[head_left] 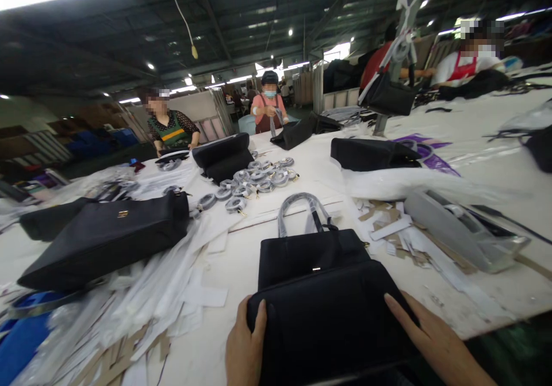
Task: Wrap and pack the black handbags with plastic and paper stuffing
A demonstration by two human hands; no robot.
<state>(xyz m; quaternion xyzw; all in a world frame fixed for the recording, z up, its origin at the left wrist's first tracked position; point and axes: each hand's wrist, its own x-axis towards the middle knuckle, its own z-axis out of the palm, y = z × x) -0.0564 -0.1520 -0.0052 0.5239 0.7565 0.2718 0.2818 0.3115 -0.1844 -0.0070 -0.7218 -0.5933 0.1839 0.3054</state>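
Observation:
Between my two hands is a black handbag (332, 323), held near the table's front edge with a broad smooth side towards me. My left hand (246, 340) grips its left end, thumb on the near face and fingers mostly hidden behind. At the right end my right hand (426, 328) is closed on the edge, its thumb along the near face. Just beyond lies another black handbag (297, 256), partly covered by the held one, with a small gold-coloured fitting and plastic-wrapped handles (287, 205) reaching away from me.
Left of my hands, a large black bag (107, 242) rests near plastic sheets and paper strips (142, 294). Coiled wrapped straps (259, 179) lie mid-table. At right are a grey tape dispenser (452, 230) and cardboard scraps (388, 225). Several people stand around the table.

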